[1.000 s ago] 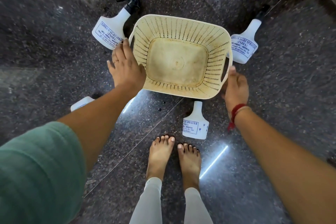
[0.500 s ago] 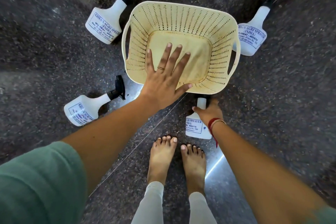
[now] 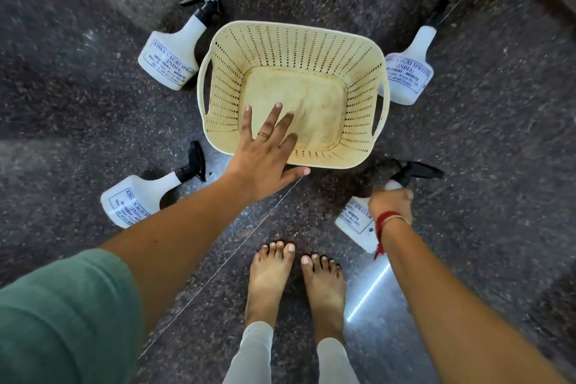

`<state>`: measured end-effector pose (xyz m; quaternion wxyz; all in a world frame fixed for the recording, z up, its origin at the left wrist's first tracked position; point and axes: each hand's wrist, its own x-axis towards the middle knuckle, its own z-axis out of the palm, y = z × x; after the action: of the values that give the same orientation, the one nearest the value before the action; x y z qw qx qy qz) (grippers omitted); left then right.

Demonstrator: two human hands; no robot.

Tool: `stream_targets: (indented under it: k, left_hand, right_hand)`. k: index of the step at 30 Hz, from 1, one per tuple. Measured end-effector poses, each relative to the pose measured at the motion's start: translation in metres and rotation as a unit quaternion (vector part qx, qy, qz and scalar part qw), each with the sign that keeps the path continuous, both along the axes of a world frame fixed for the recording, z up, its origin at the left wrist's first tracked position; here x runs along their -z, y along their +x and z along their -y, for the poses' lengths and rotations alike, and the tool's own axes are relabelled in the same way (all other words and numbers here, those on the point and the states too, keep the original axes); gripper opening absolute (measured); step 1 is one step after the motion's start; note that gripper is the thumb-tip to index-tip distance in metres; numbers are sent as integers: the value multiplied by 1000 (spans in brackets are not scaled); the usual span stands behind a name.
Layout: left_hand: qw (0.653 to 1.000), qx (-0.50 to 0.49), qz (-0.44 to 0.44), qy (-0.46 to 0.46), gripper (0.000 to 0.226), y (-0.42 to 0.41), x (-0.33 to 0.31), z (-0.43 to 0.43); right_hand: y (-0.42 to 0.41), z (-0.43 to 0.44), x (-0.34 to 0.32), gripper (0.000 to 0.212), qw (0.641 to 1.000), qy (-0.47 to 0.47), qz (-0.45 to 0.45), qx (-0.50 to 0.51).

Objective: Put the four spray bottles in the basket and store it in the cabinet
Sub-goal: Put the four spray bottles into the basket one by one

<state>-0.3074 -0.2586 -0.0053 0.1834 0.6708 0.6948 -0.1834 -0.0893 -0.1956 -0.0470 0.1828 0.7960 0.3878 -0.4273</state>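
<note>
A cream perforated basket (image 3: pixel 364 59) stands empty on the dark floor. My left hand (image 3: pixel 265 153) hovers over its near left rim, fingers spread, holding nothing. My right hand (image 3: pixel 391 204) grips the neck of a white spray bottle (image 3: pixel 355 221), lifted and tilted just off the basket's near right corner, its black trigger pointing right. Three more white bottles with black triggers lie around the basket: one at the far left (image 3: pixel 173 54), one at the near left (image 3: pixel 137 196), one at the far right (image 3: pixel 408 72).
My bare feet (image 3: pixel 296 284) stand just below the basket on the polished dark granite floor (image 3: pixel 78 103). A thin floor joint line runs diagonally under the basket. A darker edge shows at the top right corner.
My right hand has closed on the near bottle and lifted it to the right, tilting it. My left hand slid back a little toward the basket's near rim.
</note>
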Motion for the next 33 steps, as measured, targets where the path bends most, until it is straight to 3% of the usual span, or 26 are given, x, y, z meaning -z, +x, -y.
stream_targets:
  k: [3,6,9,11,12,13,14,16,18,20,24,28,33]
  left_hand:
    - [1000,1,12,-17,81,4,-1,2]
    - [999,-16,26,-28,75,7,0,3]
    - [998,-24,47,-26,70,9,1,4]
    - [997,-23,64,-21,66,8,1,4]
    - [997,-18,66,-19,63,6,1,3]
    - [998,-12,63,-18,60,4,0,4]
    - [998,-3,59,-17,57,2,0,4]
    - [998,8,54,-18,51,-3,-1,7]
    - [998,3,55,-18,47,-8,0,12]
    - [998,-5,54,-16,44,-13,0,16]
    - [999,-15,48,-5,41,-17,0,21]
    - [998,-33,52,-4,39,-14,2,21]
    - [998,-40,57,-7,39,-14,1,21]
  right_hand:
    - [10,-32,-47,49,982,178,54,-41]
    - [1,-48,-97,42,927,359,61,-88]
    - [-13,-43,-134,43,878,463,-39,-116]
    - [-29,-29,-140,44,864,443,-102,-216]
    - [-37,-11,-140,45,879,341,-150,-298]
    - [-45,-3,-140,67,876,281,-195,-341]
    - [-54,-11,-142,46,864,295,-251,-323]
    - [-78,-37,-141,40,814,419,-337,-219]
    - [-88,-55,-128,30,793,418,-381,-225]
    - [-95,-53,-102,30,797,352,-429,-238]
    - [-95,-52,-59,41,829,300,-397,-256]
    - [-99,-51,-36,49,898,199,-349,-180]
    - [-99,-47,-26,42,928,184,-298,-124]
